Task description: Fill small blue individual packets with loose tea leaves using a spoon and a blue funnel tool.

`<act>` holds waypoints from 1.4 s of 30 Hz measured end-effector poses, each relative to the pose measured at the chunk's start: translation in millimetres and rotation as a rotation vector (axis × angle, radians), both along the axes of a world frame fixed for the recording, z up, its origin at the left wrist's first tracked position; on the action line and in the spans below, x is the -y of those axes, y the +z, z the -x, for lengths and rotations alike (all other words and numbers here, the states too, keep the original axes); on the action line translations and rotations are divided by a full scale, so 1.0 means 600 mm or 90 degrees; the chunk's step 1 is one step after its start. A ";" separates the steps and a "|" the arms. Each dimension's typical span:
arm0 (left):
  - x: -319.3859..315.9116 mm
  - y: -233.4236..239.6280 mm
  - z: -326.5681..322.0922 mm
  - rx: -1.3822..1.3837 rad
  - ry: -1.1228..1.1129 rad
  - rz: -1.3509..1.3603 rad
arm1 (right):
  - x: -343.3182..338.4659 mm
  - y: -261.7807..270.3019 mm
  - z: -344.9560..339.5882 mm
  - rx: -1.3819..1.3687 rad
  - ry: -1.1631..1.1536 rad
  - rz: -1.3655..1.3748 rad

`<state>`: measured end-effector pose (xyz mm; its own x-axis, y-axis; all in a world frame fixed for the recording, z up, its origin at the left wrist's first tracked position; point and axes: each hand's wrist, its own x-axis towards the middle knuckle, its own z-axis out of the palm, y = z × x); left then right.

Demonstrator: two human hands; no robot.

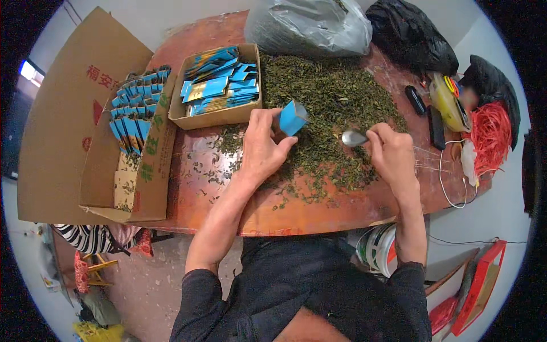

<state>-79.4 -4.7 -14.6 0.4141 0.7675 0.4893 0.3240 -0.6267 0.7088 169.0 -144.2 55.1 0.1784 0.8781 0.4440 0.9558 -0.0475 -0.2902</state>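
My left hand (265, 139) grips a small blue packet (293, 118) between thumb and fingers, its open mouth turned up and to the right. A metal spoon (354, 138) is pinched in my right hand (391, 149); its bowl looks bare. Both hands are over a broad heap of loose dried tea leaves (329, 85) on the reddish wooden table (205, 213). Beyond my left hand stands a small cardboard box (213, 121) of flat blue packets (211, 89). In a larger carton (154, 192) at the left, blue packets (132, 115) stand in rows with leaves at their tops.
A clear plastic bag (307, 32) of leaves sits behind the heap, beside a black plastic bag (412, 36). At the right are red shredded filler (491, 132), a black device (436, 128) and a white cable (444, 184). A bucket (378, 252) stands below the table edge.
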 end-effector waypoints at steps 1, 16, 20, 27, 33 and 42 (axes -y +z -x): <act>0.000 0.001 -0.001 -0.004 -0.001 -0.005 | 0.001 -0.002 0.000 -0.001 -0.003 0.001; 0.002 0.003 -0.001 -0.028 0.002 0.007 | -0.080 -0.091 0.056 -0.445 -0.031 0.001; 0.002 0.004 -0.001 -0.013 -0.001 0.022 | -0.079 -0.098 0.050 -0.522 -0.033 -0.019; -0.001 -0.001 0.002 -0.009 -0.005 0.007 | -0.073 -0.077 0.047 -0.580 -0.066 -0.034; 0.001 -0.001 0.001 -0.013 -0.010 0.005 | -0.068 -0.047 0.045 -0.571 -0.059 -0.044; 0.000 -0.006 0.002 0.007 -0.023 0.005 | -0.072 -0.007 0.042 -0.580 -0.030 -0.076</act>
